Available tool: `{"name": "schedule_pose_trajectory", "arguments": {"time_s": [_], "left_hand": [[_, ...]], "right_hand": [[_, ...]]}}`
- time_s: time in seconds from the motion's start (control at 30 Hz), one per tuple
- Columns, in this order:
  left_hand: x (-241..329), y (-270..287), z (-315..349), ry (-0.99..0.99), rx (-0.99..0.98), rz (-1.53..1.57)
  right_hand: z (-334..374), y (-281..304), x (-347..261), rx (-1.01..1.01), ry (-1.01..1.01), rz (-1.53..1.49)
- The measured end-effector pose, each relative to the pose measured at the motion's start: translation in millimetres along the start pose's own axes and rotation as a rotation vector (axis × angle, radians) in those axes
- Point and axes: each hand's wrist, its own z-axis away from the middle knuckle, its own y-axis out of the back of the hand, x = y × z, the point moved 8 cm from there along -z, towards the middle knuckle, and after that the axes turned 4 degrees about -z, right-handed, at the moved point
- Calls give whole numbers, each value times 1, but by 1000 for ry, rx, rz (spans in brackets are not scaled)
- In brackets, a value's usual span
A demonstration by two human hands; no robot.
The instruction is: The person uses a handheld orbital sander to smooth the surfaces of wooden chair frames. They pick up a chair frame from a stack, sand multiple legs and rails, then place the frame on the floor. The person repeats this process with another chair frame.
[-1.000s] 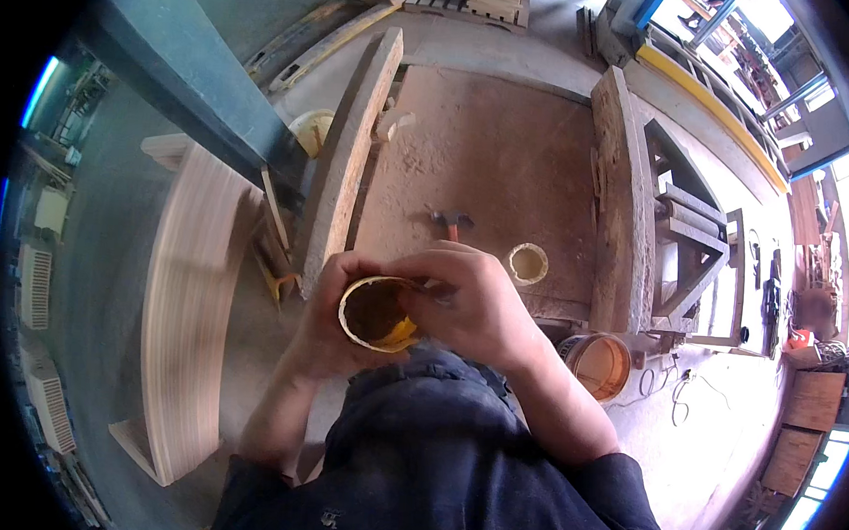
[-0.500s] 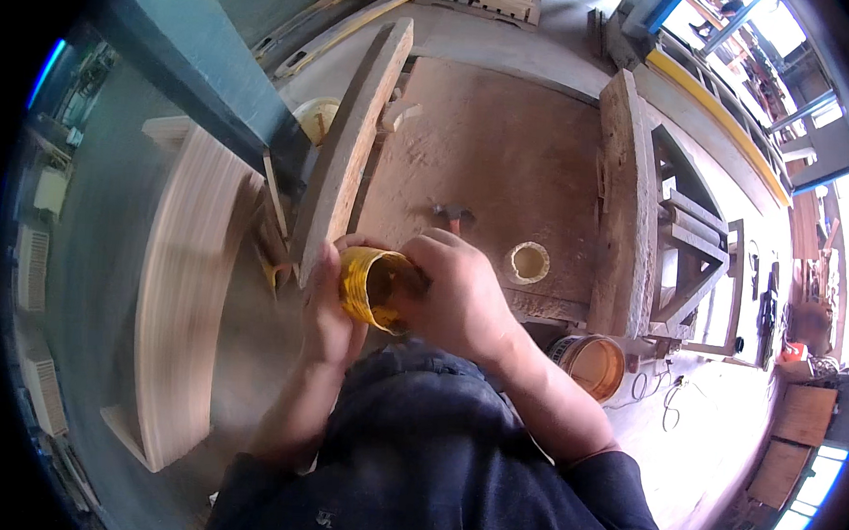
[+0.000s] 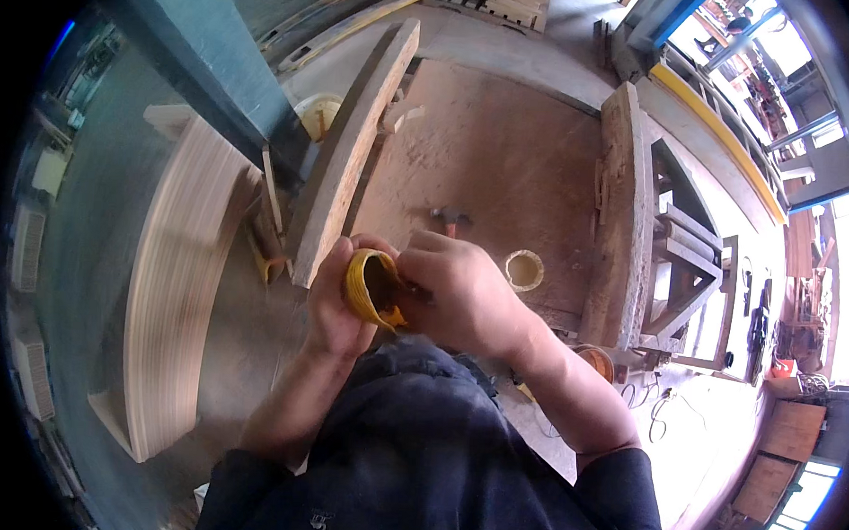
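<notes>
A hollow yellow cylinder with a ribbed outside (image 3: 361,289) is held in front of my body, its dark opening tilted toward my right hand. My left hand (image 3: 333,308) is closed round its outer side. The curled fingers of my right hand (image 3: 457,285) are at the opposite rim. Those fingertips are partly hidden, and I cannot make out whether they grip the rim or something inside it. Beyond my hands lies a hammer (image 3: 452,219) on the brown board (image 3: 506,136). A small round pale container (image 3: 524,269) stands on the board, to the right of my right hand.
Thick wooden beams flank the board, one on the left (image 3: 353,158) and one on the right (image 3: 616,217). Curved laminated wood (image 3: 177,292) stands at the left near a blue-green post (image 3: 216,57). A bucket (image 3: 595,362) shows partly behind my right forearm. Cables (image 3: 659,417) lie on the floor.
The yellow cylinder has turned slightly in my hands, and my right hand has shifted a little. The view has moved slightly, so my right forearm now covers more of the bucket.
</notes>
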Motion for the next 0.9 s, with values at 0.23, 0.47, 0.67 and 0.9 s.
{"name": "schedule_pose_trajectory", "arguments": {"time_s": [0.23, 0.47, 0.67, 0.9], "left_hand": [[26, -22, 0, -445, 103, -677], [42, -51, 12, -794, 15, -1023], [39, -54, 16, -864, -16, -1072], [33, -50, 24, -922, 16, -1072]], "right_hand": [[22, -7, 31, 329, -246, -178], [56, -69, 83, 407, -519, -1193], [59, -83, 73, 365, -556, -1704], [68, -89, 84, 367, -572, -1732]]}}
